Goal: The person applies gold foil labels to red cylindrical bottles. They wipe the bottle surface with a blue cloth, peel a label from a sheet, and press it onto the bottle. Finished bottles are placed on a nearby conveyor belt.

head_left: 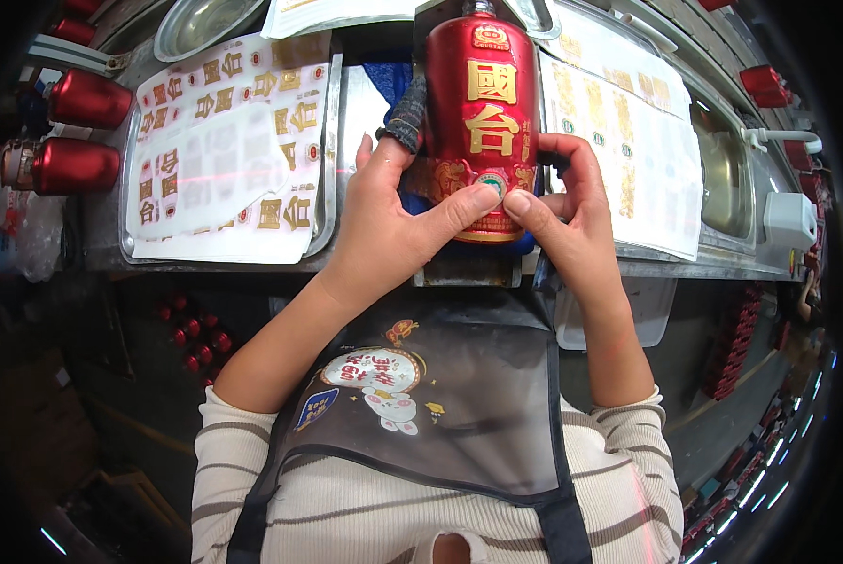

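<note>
A glossy red bottle (pixel 483 56) with large gold characters lies in front of me, its neck pointing away. My left hand (pixel 384 216) grips its left side, the forefinger covered by a dark wrap (pixel 405 117). My right hand (pixel 577 211) holds the opposite side, its fingers curled round behind the glass. Both thumbs press side by side near the base, at the edge of a small round green-and-white decal (pixel 490 182). Blue cloth (pixel 389 80) shows beside and under the bottle. The fingers behind it are partly hidden.
Left of the bottle, a metal tray (pixel 326 221) bears sheets of gold and red decals (pixel 224 141). More decal sheets (pixel 661 188) lie at right, beside a metal basin (pixel 722 179) and a white plastic container (pixel 790 223). Red bottles (pixel 78 166) stand at far left; a metal bowl (pixel 201 28) sits behind.
</note>
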The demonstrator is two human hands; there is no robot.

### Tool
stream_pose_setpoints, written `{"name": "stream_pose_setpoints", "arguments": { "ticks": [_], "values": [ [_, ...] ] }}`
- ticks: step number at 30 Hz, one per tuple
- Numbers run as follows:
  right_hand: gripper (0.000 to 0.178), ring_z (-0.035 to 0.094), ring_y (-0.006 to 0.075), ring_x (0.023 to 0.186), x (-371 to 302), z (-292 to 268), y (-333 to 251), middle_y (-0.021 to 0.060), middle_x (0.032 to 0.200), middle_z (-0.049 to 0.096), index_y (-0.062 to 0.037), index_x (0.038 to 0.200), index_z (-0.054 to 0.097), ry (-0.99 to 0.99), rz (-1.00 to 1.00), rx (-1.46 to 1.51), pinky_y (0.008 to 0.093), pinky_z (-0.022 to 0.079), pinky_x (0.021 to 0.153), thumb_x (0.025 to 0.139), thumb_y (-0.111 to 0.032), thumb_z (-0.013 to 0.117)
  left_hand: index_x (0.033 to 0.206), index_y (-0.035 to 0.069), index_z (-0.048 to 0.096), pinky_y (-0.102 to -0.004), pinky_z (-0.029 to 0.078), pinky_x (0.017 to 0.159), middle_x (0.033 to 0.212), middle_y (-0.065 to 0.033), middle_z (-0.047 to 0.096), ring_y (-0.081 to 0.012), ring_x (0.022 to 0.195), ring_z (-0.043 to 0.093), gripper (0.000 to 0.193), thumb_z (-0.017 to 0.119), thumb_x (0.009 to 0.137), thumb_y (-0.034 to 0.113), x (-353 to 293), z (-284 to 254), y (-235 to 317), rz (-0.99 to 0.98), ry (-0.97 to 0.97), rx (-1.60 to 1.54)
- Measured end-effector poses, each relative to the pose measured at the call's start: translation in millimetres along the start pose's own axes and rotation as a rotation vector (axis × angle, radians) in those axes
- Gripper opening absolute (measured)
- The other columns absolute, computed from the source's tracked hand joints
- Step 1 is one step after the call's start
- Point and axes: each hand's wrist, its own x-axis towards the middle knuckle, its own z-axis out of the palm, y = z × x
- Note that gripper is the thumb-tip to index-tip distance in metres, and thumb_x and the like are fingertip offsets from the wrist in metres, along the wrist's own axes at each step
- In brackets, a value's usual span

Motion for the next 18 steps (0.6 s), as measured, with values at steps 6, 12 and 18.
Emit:
{"name": "stream_pose_setpoints", "arguments": {
  "ticks": [6,12,18],
  "values": [
    [0.061,0.06,0.0036,0.066,2.8,0.2,2.4,0.0132,0.116,0.058,0.0001,0.125,0.045,0.037,-0.017,0.041,0.0168,0.046,0.055,0.082,-0.023,0.081,0.121,0.0,0.059,-0.032,0.049,0.093,0.111,-0.0119,0.068,-0.0172,0.101,0.064,0.056,0.083,0.08,0.03,3.7,2.7,7.1,-0.061,-0.019,-0.206],
    [0.056,0.059,0.0033,0.068,3.8,2.8,-1.6,0.0134,0.119,0.056,0.0,0.124,0.046,0.027,-0.001,-0.032,0.017,0.046,0.057,0.085,-0.022,0.079,0.129,-0.002,0.055,-0.0302,0.05,0.093,0.118,-0.0121,0.066,-0.0151,0.106,0.062,0.063,0.083,0.081,0.028,6.3,0.9,5.8,-0.062,-0.029,-0.167],
    [0.052,0.059,0.0044,0.082,-9.7,-9.5,-1.1,0.0127,0.129,0.052,0.0006,0.135,0.047,-0.047,0.006,0.1,0.0189,0.048,0.07,0.091,-0.015,0.071,0.144,-0.002,0.044,-0.0312,0.042,0.106,0.138,-0.0108,0.056,-0.0147,0.121,0.054,0.065,0.075,0.091,0.019,-8.5,-16.4,-6.1,-0.16,-0.031,-0.403]
  ]
}}
